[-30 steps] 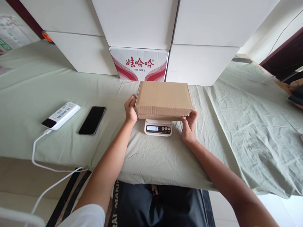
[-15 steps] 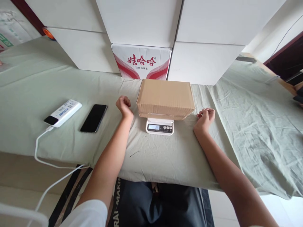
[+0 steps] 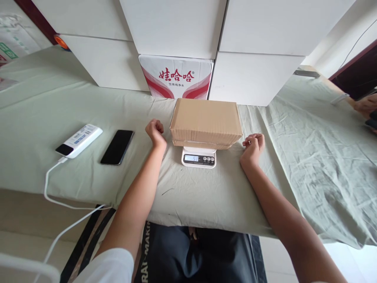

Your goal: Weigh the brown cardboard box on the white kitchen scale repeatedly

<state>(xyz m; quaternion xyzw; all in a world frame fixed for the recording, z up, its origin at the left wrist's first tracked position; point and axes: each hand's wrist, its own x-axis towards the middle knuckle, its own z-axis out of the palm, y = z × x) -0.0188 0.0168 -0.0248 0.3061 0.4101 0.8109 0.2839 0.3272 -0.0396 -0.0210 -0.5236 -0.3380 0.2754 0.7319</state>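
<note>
A brown cardboard box point(image 3: 207, 118) rests on a small white digital scale point(image 3: 199, 164), whose display appears to read 51. The box hides most of the scale's platform. Just left of the box, my left hand point(image 3: 155, 131) lies on the cloth with its fingers curled into a loose fist. On the other side my right hand point(image 3: 253, 148) is also curled, close to the box's lower right corner but apart from it. I see nothing held in either hand.
Behind the box stand a white-and-red printed carton point(image 3: 176, 76) and several large white boxes point(image 3: 253, 78). To the left lie a black phone point(image 3: 117, 147) and a white power bank point(image 3: 79, 140) with a white cable point(image 3: 46, 179). Green cloth point(image 3: 188, 200) covers the table. Another person's hand point(image 3: 366, 103) shows at the far right.
The scale's display has gone from about 26 to about 51. My right hand has shifted slightly left. At the far right, another person's hand has come into view.
</note>
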